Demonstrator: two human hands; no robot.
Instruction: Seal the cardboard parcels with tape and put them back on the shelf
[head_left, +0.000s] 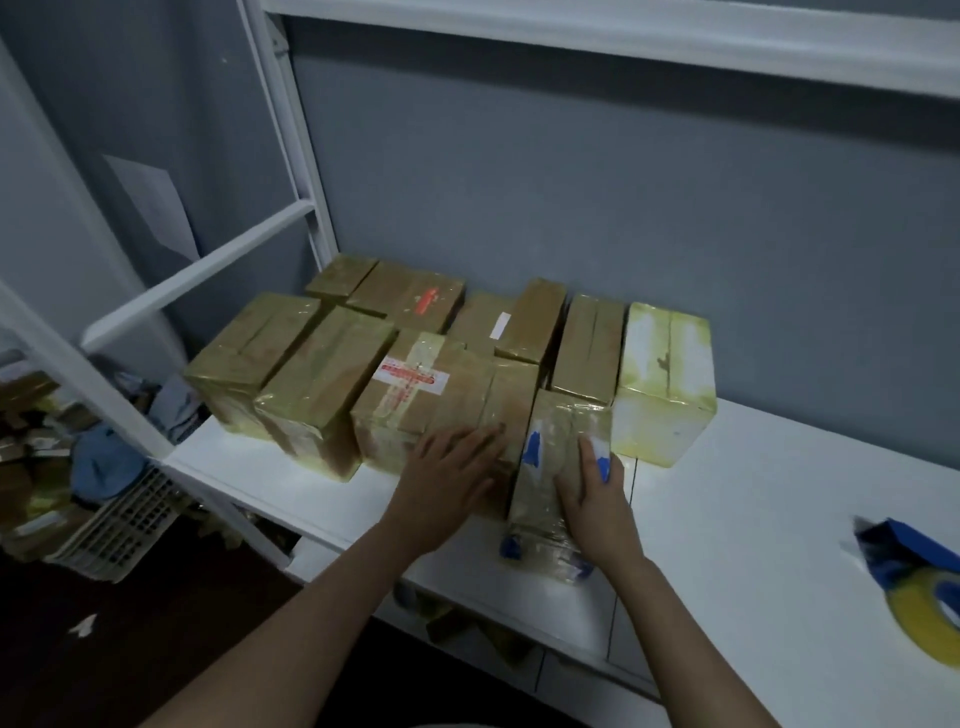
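Several taped brown cardboard parcels stand packed together on the white shelf (753, 493). A long taped parcel with blue marks (545, 467) lies at the front of the group, its near end past the shelf edge. My right hand (595, 499) rests flat on its top with fingers straight. My left hand (452, 473) lies flat, fingers spread, on the neighbouring parcel with red-printed tape (415, 400). A pale yellow-taped parcel (665, 374) stands just right of the long one. A blue tape dispenser with a yellowish roll (919, 587) lies on the shelf at the far right.
White shelf posts and a crossbar (202, 270) rise at the left. On the floor at lower left lie a white plastic basket (119, 525), blue cloth and loose cardboard. An upper shelf board (623, 36) runs overhead. More boxes show below the shelf.
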